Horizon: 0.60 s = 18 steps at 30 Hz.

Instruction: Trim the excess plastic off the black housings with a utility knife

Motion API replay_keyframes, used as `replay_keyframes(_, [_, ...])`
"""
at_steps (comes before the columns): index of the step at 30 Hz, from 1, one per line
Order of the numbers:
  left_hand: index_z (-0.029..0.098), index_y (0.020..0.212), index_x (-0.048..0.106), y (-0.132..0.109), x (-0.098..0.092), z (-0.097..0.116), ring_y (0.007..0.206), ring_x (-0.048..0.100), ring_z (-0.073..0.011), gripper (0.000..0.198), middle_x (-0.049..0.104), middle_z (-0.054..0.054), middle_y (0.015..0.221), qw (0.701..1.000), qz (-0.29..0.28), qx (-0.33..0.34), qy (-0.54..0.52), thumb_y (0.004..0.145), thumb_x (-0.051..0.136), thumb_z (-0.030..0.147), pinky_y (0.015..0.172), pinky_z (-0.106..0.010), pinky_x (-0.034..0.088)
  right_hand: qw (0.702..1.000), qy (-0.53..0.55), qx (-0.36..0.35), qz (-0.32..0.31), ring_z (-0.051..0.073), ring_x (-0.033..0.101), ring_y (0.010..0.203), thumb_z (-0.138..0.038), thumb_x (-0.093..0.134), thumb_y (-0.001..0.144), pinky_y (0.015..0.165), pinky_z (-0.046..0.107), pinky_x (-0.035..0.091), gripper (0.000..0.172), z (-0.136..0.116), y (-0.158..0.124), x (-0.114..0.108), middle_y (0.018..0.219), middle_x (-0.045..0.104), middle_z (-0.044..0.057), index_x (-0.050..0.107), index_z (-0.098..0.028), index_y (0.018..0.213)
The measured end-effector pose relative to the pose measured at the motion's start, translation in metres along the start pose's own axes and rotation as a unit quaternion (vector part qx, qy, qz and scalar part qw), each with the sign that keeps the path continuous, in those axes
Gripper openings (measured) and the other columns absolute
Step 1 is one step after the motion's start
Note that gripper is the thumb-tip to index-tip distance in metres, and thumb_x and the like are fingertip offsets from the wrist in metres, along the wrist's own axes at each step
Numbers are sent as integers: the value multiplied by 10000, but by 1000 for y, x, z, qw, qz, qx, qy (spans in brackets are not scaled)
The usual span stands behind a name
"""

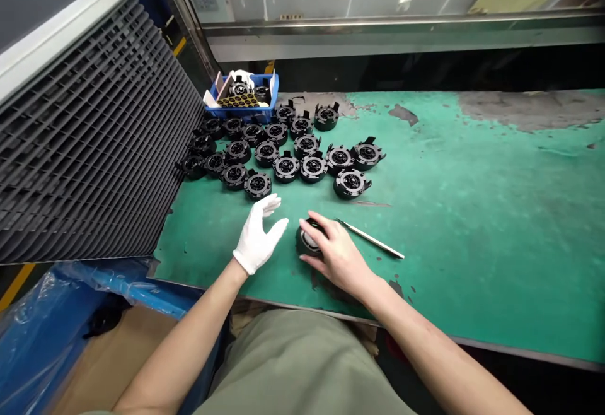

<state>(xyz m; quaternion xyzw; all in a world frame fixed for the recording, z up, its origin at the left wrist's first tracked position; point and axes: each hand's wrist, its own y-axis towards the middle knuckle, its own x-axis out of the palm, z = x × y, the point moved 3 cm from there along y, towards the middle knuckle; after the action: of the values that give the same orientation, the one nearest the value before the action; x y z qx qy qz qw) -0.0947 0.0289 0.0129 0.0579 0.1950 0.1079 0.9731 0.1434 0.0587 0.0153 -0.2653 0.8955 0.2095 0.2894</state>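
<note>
My right hand (334, 252) is bare and curls its fingers over a round black part (306, 243) that rests on the green table mat (472, 226). My left hand (259, 235) wears a white glove and hovers just left of that part, fingers stretched out and holding nothing. Several more round black parts (286, 150) lie in a cluster on the mat beyond both hands. A thin metal tool (371, 238) lies on the mat just right of my right hand.
A small blue bin (242, 94) with parts and a dotted sheet stands at the back of the cluster. A tall stack of black grid trays (89, 144) fills the left. Blue plastic film (42, 333) and a cardboard box (113, 364) sit below left.
</note>
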Motion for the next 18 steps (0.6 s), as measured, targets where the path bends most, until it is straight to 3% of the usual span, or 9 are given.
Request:
replay_keyframes(2, [226, 1607, 481, -4, 4, 13, 1497, 634, -357, 877, 585, -212, 1639, 997, -60, 30, -26, 932, 825, 668, 1252, -581, 536, 980, 179, 88, 20, 362, 609, 1466, -639, 666, 1048, 1192, 571, 554, 769, -11, 1, 2, 1716, 522, 149, 462, -320, 1717])
replay_keyframes(4, [237, 1675, 410, -9, 11, 29, 1576, 548, -418, 1218, 498, -227, 1711, 991, -112, 59, -30, 725, 940, 785, 1311, -615, 475, 876, 436, 202, 40, 366, 682, 1379, -835, 522, 1030, 1085, 551, 621, 850, -25, 0, 9, 1655, 595, 134, 460, -326, 1708])
replay_keyframes(6, [237, 1697, 372, -13, 17, 43, 1601, 513, -437, 1367, 481, -231, 1718, 988, -133, 77, -8, 611, 1013, 765, 1353, -617, 430, 782, 558, 277, 36, 376, 708, 1334, -962, 476, 955, 1053, 551, 631, 954, -39, -2, 18, 1508, 712, 138, 561, -296, 1633])
replay_keyframes(8, [234, 1679, 380, -15, 21, 53, 1576, 551, -413, 1294, 531, -220, 1675, 988, -135, 80, 0, 657, 1025, 696, 1353, -589, 447, 747, 584, 315, 25, 373, 695, 1350, -1013, 448, 918, 1084, 541, 612, 986, -47, -5, 25, 1358, 787, 138, 666, -270, 1529])
replay_keyframes(11, [219, 1605, 444, -16, 23, 59, 1467, 654, -376, 1142, 626, -192, 1559, 988, -130, 81, -12, 701, 1021, 612, 1296, -546, 524, 756, 571, 321, -9, 354, 695, 1338, -1018, 388, 933, 1091, 513, 595, 963, -45, -12, 31, 1234, 820, 133, 745, -262, 1410])
replay_keyframes(15, [206, 1507, 513, -19, 21, 63, 1368, 708, -365, 1023, 682, -165, 1433, 986, -134, 101, -5, 686, 1019, 548, 1245, -536, 564, 848, 454, 270, -43, 298, 754, 1025, -934, 316, 1023, 895, 438, 632, 879, -26, -20, 17, 1041, 815, 119, 807, -220, 1176])
replay_keyframes(18, [214, 1468, 529, -21, 20, 65, 1333, 722, -362, 993, 696, -159, 1386, 985, -137, 103, 9, 677, 1013, 569, 1216, -534, 583, 892, 377, 249, -19, 238, 695, 839, -848, 568, 1005, 799, 374, 607, 669, -12, -23, -5, 896, 770, 72, 798, -221, 970])
